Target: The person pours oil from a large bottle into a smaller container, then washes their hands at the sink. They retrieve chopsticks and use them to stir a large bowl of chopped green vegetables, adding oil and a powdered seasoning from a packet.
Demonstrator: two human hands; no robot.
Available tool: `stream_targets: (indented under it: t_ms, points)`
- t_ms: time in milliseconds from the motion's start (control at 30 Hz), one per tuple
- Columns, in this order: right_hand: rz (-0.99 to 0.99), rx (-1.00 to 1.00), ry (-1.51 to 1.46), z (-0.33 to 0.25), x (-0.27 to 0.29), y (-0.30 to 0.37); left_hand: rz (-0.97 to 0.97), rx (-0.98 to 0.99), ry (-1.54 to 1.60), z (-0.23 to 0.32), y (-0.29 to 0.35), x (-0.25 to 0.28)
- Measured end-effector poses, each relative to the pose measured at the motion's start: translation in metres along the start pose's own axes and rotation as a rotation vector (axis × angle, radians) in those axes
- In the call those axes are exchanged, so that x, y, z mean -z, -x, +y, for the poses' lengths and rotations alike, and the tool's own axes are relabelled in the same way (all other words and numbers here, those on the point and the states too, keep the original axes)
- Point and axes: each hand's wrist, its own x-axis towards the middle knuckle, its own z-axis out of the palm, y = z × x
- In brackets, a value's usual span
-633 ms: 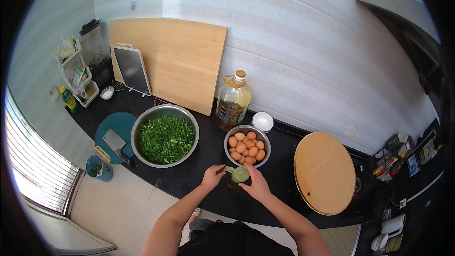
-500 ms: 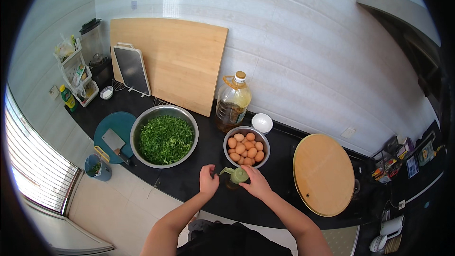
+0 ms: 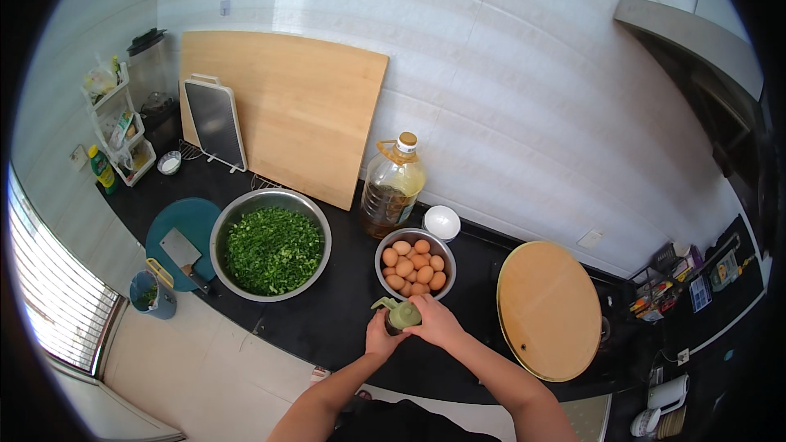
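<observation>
Both of my hands are around a small pouring bottle (image 3: 403, 314) with a pale green spouted lid and a dark body, just in front of the bowl of eggs. My left hand (image 3: 381, 341) wraps its lower left side. My right hand (image 3: 434, 322) grips its right side near the lid. Most of the body is hidden by my fingers. Brown eggs (image 3: 415, 267) fill a steel bowl (image 3: 452, 272) beyond it. Chopped greens (image 3: 274, 250) lie in a larger steel bowl (image 3: 214, 239) to the left.
Behind the eggs stand a large oil jug (image 3: 393, 188) and a white bowl (image 3: 442, 222). A cleaver (image 3: 181, 250) rests on a round teal board (image 3: 196, 217) at left. To the right lies a round wooden lid (image 3: 548, 311); a big wooden board (image 3: 286, 106) leans on the wall.
My left hand, apart from the bottle before, has closed around its body. My right hand stays on it. The view has shifted slightly.
</observation>
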Motion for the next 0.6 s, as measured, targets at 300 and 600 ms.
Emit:
stream_targets:
  t_ms: [300, 600]
  points:
    - [-0.073, 0.040, -0.169, 0.012, 0.028, 0.007, -0.155, -0.126, -0.040, 0.015, -0.004, 0.025]
    - [-0.145, 0.149, -0.407, -0.010, 0.089, 0.010, -0.344, 0.003, 0.436, 0.068, -0.003, 0.054]
